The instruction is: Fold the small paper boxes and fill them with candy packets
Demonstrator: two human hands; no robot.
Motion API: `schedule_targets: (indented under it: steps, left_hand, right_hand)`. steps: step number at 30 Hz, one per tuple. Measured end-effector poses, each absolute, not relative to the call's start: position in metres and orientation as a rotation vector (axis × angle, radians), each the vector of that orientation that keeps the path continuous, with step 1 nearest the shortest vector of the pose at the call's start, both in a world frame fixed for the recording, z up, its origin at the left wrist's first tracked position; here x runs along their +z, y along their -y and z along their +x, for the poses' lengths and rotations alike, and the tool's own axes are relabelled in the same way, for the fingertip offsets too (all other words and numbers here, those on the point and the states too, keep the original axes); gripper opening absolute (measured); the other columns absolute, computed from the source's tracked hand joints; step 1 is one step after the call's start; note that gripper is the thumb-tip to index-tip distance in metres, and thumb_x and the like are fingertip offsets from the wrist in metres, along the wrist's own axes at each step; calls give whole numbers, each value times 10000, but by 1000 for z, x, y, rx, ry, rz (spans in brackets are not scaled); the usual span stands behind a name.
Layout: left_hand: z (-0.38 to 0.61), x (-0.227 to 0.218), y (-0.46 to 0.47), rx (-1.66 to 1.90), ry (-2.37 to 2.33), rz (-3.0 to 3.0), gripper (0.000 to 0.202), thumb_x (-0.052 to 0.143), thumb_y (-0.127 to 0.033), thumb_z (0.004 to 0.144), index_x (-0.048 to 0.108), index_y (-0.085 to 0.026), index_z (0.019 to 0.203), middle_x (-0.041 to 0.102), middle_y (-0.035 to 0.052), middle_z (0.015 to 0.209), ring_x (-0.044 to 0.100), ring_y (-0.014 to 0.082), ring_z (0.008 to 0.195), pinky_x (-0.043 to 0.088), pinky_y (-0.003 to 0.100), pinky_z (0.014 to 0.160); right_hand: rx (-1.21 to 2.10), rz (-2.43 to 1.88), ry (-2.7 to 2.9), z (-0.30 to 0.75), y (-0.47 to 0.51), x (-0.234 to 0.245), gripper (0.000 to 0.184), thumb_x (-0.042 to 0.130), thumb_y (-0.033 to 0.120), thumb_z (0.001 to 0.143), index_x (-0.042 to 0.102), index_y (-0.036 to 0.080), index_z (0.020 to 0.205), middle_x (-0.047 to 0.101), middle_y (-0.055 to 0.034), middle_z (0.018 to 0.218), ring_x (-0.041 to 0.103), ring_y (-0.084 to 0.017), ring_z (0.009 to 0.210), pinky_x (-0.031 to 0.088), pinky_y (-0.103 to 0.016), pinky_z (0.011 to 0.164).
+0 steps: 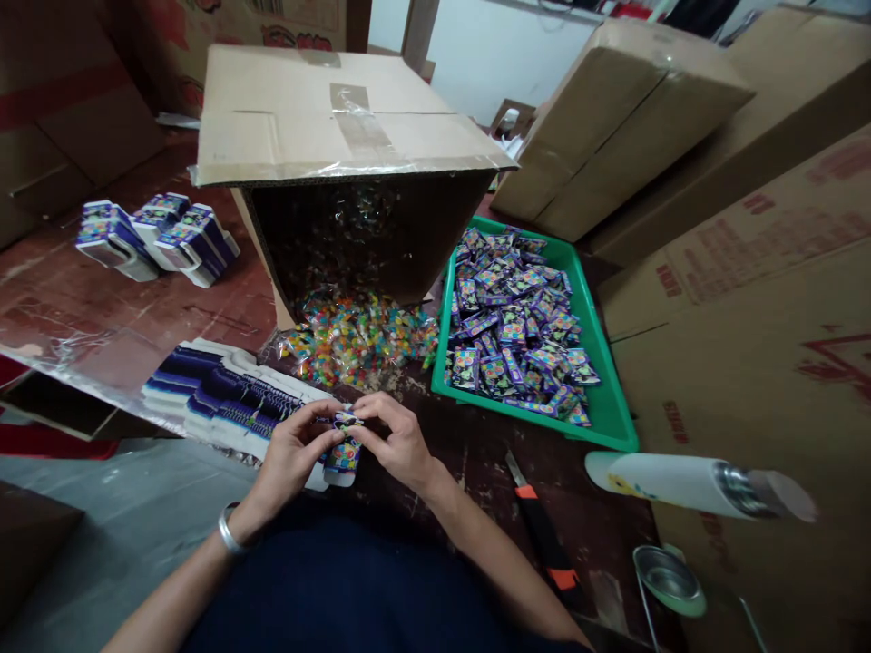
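My left hand (296,453) and my right hand (395,440) meet at the table's front, each pinching one side of a small purple printed packet (347,420). It looks like the packets in the green tray, though my fingertips cover part of it. Just below it, close to my body, lies a small printed carton (341,459) with a white flap showing. A long row of flattened purple and white cartons (224,394) lies beside my left hand. Beyond my hands, clear bags of colourful candies (360,340) spill from a large cardboard box (340,118).
The green tray (616,399), heaped with purple packets (510,317), stands at the right. A utility knife (541,531), a white bottle (660,481) and a small glass dish (670,580) are nearer me. Folded cartons (160,236) stand at left. Tall cardboard boxes (748,299) line the right side.
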State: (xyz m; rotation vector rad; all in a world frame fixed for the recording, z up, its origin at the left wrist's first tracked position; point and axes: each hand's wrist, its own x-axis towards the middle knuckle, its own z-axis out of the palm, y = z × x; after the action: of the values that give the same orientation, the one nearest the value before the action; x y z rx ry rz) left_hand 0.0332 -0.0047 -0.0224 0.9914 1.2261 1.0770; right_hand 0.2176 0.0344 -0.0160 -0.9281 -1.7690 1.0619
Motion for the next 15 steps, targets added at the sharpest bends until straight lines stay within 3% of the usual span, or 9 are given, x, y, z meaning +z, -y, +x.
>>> schedule_targets:
  steps: [4,7,9,12,15]
  left_hand:
    - [36,-31,9,1018,-1130,938,281,788,-320,762,590,-195,916,610,-11,866,611,133,715,509,226,630]
    - [28,-30,12,798,-1068,1072,257,754,-283,773,546,-206,903,603,-22,834,603,146,730,503,238,659]
    - [16,-25,12,651,-1077,1246,285,707,-219,775,580,-219,1031,663,7,934,634,183,819,520,278,752]
    - [-5,-13,9,448,-1049,1490,522,674,-147,729,610,-249,1237,716,45,1112,671,235,938,515,312,858]
    - [-20,-2,6,360,-967,1570,397,707,-188,713,712,-241,1107,759,43,1007,697,253,904,528,299,814]
  right_hand:
    - [1181,-920,1858,221,-40,-20,183,636,344,945,689,214,827,709,-32,847,681,-181,804,544,-297,763]
    - [1041,-1132,1875,225,-62,-26,133,663,340,926,688,210,930,702,-33,852,663,-184,742,538,-284,669]
    - [688,-1346,1863,226,-86,-31,144,688,282,902,672,205,1022,696,-83,973,656,-238,877,545,-344,766]
    - [299,-1481,1975,223,-125,-39,208,707,201,873,654,197,1074,674,-147,1103,585,-316,1092,499,-443,924]
    - [211,-1449,2083,217,-151,-41,71,684,175,888,675,202,952,698,-135,1003,594,-306,1059,505,-412,890]
